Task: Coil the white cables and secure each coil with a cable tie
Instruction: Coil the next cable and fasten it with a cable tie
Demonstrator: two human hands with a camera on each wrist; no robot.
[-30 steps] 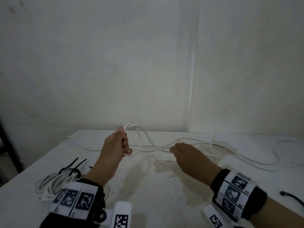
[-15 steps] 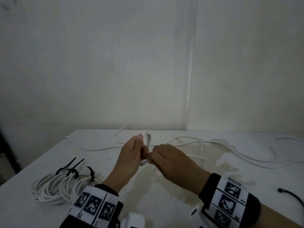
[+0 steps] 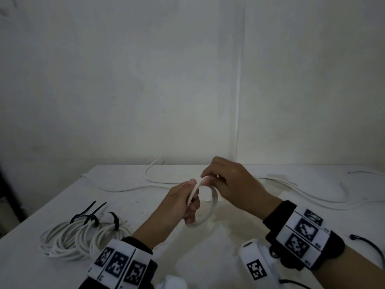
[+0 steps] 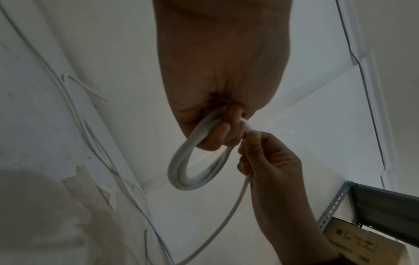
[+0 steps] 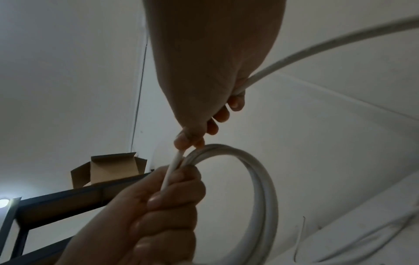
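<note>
Nearest, the left hand (image 3: 183, 202) gripped a small coil (image 3: 205, 202) of white cable above the table (image 3: 208, 257), fingers curled round its turns. Just beside it the right hand (image 3: 235, 184) pinched the running cable (image 5: 317, 46) at the top of the coil — laying one more turn, as I judged. The step in hand was the winding; the next move called for drawing more slack from the far right and keeping the turns together. Tied coils (image 3: 79, 236) lay at the left and a loose tie (image 3: 373, 247) at the right edge. Further, the cable's tail (image 3: 312, 197) ran across the table — its end was hard to make out.
</note>
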